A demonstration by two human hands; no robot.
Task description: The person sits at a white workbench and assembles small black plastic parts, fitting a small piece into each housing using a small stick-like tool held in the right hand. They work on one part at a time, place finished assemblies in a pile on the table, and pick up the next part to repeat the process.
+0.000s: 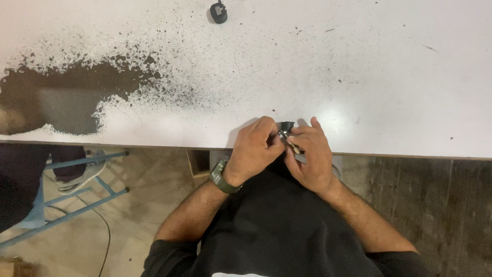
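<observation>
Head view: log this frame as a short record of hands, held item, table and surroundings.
left hand: left hand, green wristwatch, gripping the small black part
right hand: right hand, pinching the same part
table: white worktable with black worn patches
other: black plug-like object at far edge; blue metal frame on floor

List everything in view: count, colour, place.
White worktable: one, white with worn black patches at left, fills the upper half.
Small black plug-like part: one, black, on the table near its far edge.
Small black part with metal prongs: one, black and silver, at the table's near edge between both hands.
Blue metal-framed stool: one, blue, on the floor at lower left.
Grey shoe: one, another person's, by the stool.
Dark green wristwatch: one, on the left wrist.
Left hand: grip on the part.
Right hand: grip on the part.
</observation>
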